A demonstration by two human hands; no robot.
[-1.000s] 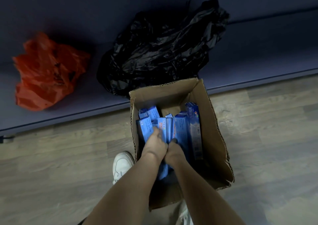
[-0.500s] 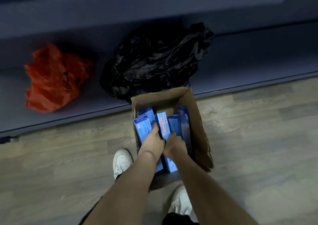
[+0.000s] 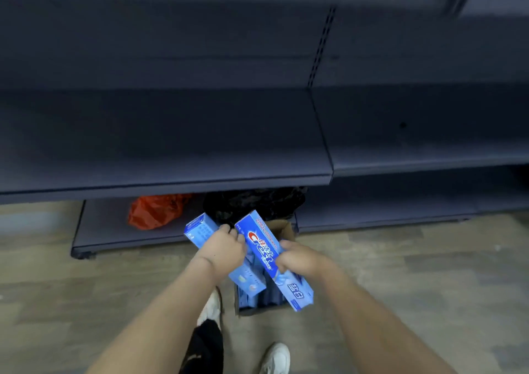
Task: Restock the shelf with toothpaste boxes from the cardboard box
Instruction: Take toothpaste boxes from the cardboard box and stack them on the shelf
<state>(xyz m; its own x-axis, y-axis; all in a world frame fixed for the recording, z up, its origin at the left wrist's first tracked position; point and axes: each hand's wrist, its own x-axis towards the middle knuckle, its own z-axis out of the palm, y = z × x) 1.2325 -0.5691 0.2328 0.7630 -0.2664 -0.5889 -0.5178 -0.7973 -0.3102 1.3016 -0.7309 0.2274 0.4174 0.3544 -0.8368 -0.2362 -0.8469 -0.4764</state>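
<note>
Lifting two toothpaste boxes clear of the carton (image 3: 282,229), a person now stands facing the dark shelf (image 3: 177,156) beyond the hands, where a second ago both hands were down among the packs. The left hand (image 3: 223,252) grips a pale blue box (image 3: 200,230); the right hand (image 3: 300,259) grips the Crest box (image 3: 269,255), the two boxes held side by side. More stock sits in the carton below them. Placement on the shelf looks like the next step.

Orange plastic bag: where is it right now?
Head view, left of centre: the crumpled orange plastic bag lies on the dark bottom shelf, beside the black plastic bag, just beyond the left hand.
</note>
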